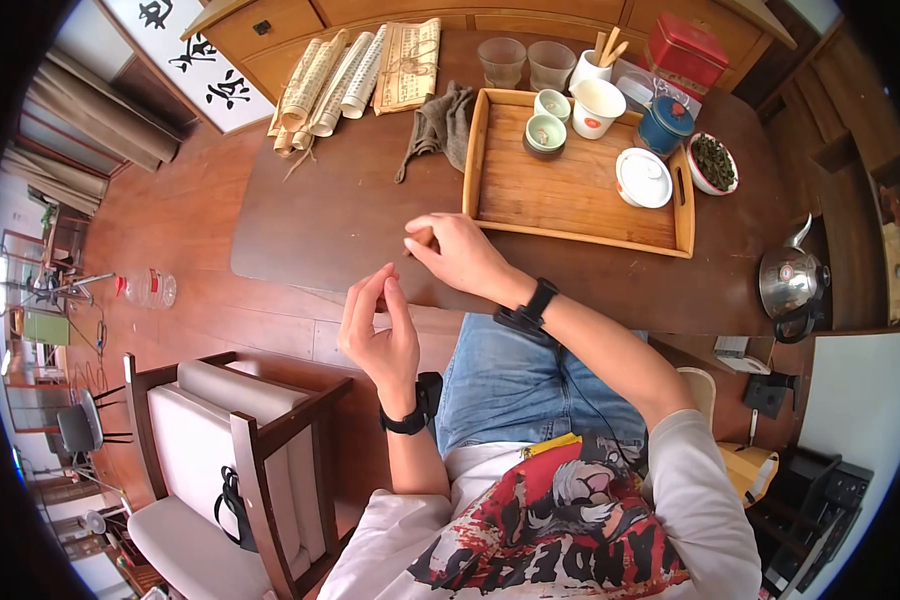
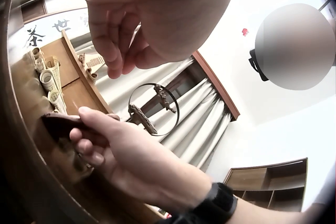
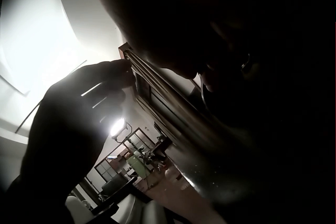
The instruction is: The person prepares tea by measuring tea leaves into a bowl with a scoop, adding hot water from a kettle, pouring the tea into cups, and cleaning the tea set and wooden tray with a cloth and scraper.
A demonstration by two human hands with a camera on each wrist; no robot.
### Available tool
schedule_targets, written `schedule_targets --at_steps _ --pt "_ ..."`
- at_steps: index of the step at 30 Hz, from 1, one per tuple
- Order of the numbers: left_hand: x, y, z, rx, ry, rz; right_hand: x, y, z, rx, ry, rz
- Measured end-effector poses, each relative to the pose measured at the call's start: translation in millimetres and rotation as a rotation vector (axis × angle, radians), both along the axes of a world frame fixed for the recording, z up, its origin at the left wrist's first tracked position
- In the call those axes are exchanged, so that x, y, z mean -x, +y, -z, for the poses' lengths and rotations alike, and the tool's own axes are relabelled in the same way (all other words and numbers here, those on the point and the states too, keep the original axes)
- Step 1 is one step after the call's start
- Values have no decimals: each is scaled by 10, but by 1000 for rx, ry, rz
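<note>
Near the table's front edge in the head view, the right hand [image 1: 465,260] grips a small brown piece [image 1: 422,238]. From the left wrist, that piece [image 2: 60,123] looks dark, smooth and tapered, pinched between thumb and curled fingers of the right hand [image 2: 142,155]. The left hand [image 1: 378,335] is raised just off the edge, lower left of the right hand and apart from it. Its fingers bend in and meet the thumb; nothing shows between them. The left hand [image 2: 152,19] hangs above the piece in its own wrist view. Both hands are dark silhouettes in the right wrist view.
A wooden tray [image 1: 570,190] holds green cups, a white pitcher [image 1: 598,108], a lidded bowl [image 1: 643,178] and a blue jar [image 1: 665,125]. Around it are a grey cloth [image 1: 438,130], scrolls [image 1: 330,85], a leaf-filled bowl [image 1: 712,163] and a metal kettle [image 1: 792,280]. A chair stands lower left.
</note>
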State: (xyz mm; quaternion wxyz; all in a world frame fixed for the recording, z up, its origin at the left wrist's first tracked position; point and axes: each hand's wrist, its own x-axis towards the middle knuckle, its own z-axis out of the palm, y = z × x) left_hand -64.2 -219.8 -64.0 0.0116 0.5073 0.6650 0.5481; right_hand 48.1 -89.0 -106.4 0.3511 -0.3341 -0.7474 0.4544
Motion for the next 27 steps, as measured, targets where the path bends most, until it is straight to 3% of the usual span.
schedule_targets --at_steps 3,6,8,11,14,17,21,23,27 --pt "-15 84 -95 2 -36 11 -299 -131 -19 -121 -56 49" --pt "-22 213 -226 -67 -11 57 -823 -339 -39 91 -51 91" --pt "-30 268 -314 -99 24 116 -1266 -424 -133 -7 -109 119" --pt "57 377 -398 -162 79 106 -1833 -565 -276 39 -210 203" --pt "174 452 -536 -181 54 69 -2053 -590 -389 67 -243 200" --pt "308 514 -718 -201 19 62 -1862 -531 -433 22 -217 162" --pt "340 493 -914 -188 -119 12 -931 -345 -366 -37 -106 -5" --pt "257 439 -908 -215 -221 -66 -393 -226 -431 111 -110 -83" --pt "258 338 -625 -151 -291 -2 540 -19 -95 -23 119 -148"
